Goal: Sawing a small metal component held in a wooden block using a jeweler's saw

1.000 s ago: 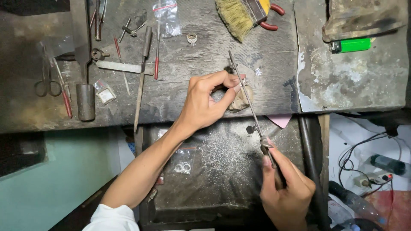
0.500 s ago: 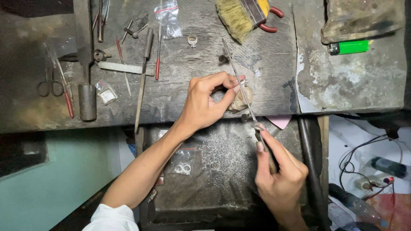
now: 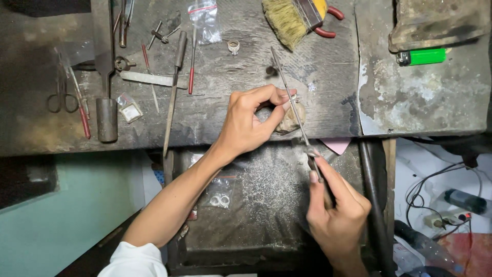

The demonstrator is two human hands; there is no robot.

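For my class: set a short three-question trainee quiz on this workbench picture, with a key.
1. True or false: the right hand holds a thin file by its handle.
2. What lies right of the brush? A scissors, B green lighter, C cup.
3. What does the left hand pinch against the bench edge?

Key: 1 true. 2 B. 3 A small piece, too hidden by the fingers to identify.

**Slim file laid across small ring at worn bench**

A long, thin metal file (image 3: 289,97) slants from upper left to lower right across the dark, scarred workbench, its dark handle end low near the bench's front edge. Its shaft crosses a small, pale metal ring (image 3: 294,96), mostly hidden, held just above a rounded, light-brown wooden bench peg (image 3: 292,119).
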